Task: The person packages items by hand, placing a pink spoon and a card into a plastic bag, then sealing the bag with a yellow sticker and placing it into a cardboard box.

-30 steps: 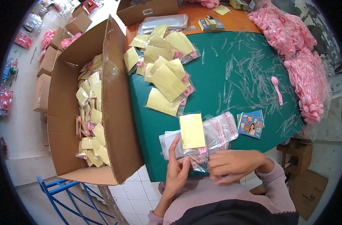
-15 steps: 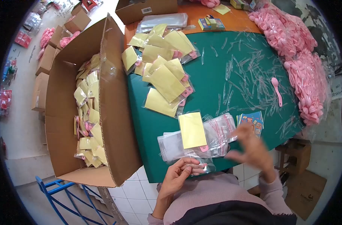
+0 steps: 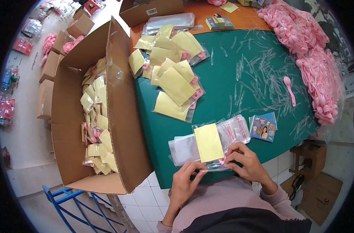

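In the head view, a clear plastic bag [image 3: 212, 167] with a yellow card [image 3: 209, 143] in it lies at the table's near edge. A bit of pink plastic [image 3: 222, 160] shows at the card's lower corner. My left hand [image 3: 186, 179] pinches the bag's near left edge between thumb and fingers. On the near right edge, my right hand [image 3: 247, 162] pinches the same bag. Beneath it is a stack of empty clear bags [image 3: 235, 130]. Printed blue cards [image 3: 263, 128] are piled just beyond my right hand.
A tall cardboard box [image 3: 130, 116] holding yellow-carded packets [image 3: 101, 132] stands left of the table. Similar packets [image 3: 177, 85] pile up on the green tabletop [image 3: 219, 85]. Clear plastic strips [image 3: 262, 77], a pink spoon [image 3: 289, 91] and bagged pink spoons [image 3: 320, 85] lie to the right.
My right hand has come left from beside the blue cards and taken hold of the bag's edge. The yellow-carded bag sits slightly farther right and nearer in view.
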The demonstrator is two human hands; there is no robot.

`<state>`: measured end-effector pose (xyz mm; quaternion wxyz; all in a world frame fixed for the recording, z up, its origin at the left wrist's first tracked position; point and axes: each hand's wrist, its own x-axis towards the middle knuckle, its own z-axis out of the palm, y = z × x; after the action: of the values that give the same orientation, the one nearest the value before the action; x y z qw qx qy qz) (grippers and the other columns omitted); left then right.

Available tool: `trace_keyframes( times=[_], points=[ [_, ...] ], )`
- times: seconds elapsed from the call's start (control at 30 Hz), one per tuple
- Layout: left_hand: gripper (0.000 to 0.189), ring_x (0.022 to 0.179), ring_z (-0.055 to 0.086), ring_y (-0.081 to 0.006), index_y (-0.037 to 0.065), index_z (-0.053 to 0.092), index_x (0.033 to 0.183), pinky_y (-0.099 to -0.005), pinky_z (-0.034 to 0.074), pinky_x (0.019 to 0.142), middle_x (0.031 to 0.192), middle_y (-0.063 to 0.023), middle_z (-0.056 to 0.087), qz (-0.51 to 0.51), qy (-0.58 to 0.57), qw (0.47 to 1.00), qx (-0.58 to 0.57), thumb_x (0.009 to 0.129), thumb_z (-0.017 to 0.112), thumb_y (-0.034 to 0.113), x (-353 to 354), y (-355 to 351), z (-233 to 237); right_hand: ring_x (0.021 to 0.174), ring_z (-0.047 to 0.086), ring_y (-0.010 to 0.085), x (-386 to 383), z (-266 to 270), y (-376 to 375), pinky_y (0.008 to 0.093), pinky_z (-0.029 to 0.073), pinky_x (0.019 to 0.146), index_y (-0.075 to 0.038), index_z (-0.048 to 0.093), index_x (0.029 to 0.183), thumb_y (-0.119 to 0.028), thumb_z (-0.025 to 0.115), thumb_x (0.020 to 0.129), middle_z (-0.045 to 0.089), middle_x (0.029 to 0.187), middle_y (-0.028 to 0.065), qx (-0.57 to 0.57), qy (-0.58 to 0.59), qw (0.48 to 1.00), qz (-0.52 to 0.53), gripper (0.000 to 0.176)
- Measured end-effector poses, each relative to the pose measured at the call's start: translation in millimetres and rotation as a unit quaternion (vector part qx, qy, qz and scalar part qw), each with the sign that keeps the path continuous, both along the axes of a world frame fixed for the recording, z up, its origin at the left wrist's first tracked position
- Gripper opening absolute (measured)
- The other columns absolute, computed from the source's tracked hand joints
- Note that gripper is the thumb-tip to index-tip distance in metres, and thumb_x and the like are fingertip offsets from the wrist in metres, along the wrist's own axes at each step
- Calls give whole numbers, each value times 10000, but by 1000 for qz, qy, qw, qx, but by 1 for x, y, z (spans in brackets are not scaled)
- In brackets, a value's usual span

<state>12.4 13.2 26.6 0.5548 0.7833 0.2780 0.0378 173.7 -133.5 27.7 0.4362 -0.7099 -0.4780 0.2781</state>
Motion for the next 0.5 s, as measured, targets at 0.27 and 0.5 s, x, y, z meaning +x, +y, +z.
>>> trace_keyframes(
  times=[0.27, 0.5],
  points=[
    [143, 751, 593, -120, 7, 591, 910, -224, 495, 624, 885, -72, 609, 86, -25, 991, -103, 780, 650, 23, 2, -12, -14, 723, 605, 124, -15, -6, 1, 237, 500, 609, 44, 544, 858, -17, 613, 806, 574, 815, 85, -27, 274, 949, -158, 106],
    [211, 737, 553, -81, -9, 510, 987, -190, 451, 613, 850, -60, 585, 190, -56, 962, -189, 811, 624, 17, 3, -22, -15, 711, 607, 111, -15, -2, 6, 225, 497, 596, 41, 493, 852, 4, 569, 829, 584, 804, 78, -30, 306, 935, -175, 88]
  ],
)
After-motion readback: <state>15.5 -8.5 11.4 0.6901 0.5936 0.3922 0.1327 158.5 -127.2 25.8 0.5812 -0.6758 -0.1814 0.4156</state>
